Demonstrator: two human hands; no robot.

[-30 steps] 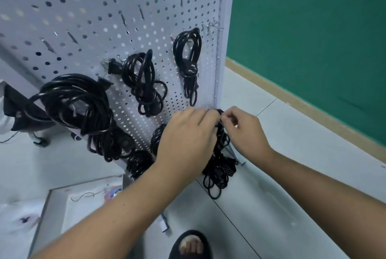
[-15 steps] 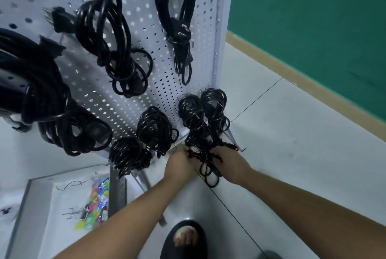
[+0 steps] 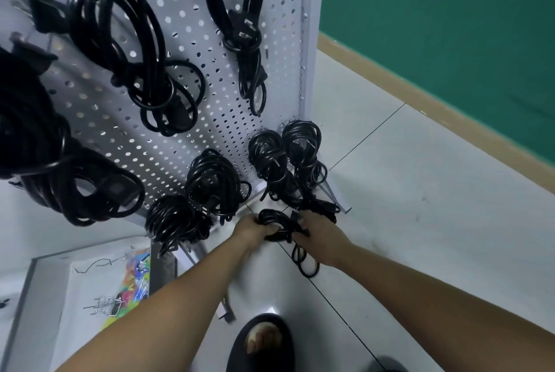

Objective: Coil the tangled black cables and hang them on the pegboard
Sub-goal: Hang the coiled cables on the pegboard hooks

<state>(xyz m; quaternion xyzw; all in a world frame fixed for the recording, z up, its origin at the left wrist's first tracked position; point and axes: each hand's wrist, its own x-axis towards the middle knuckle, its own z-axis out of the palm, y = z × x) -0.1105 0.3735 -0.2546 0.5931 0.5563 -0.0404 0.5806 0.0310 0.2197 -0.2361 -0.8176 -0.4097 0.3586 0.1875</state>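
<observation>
Low down, left hand (image 3: 251,228) and right hand (image 3: 319,230) both grip 1 black cable bundle (image 3: 277,226) between them, fingers curled around it, below the pegboard (image 3: 210,41).

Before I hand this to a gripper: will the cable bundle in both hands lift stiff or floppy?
Probably floppy: a loop of the cable bundle sags below the right hand. Likely light: its strands look thin. It may unravel if the left hand lets go; no tie shows.

Left coil: a thick black cable bundle (image 3: 27,131) at the left of the white perforated pegboard (image 3: 186,17), cut off by the frame edge.
Top coil: a black looped cord (image 3: 237,11) high on the pegboard; its hook is out of frame.
Fingertips: those of the left hand (image 3: 251,229) and right hand (image 3: 321,233), below the pegboard, are buried in a black cable tangle (image 3: 279,223).
Tray bits: probably metal hooks (image 3: 105,307), blurred.
</observation>
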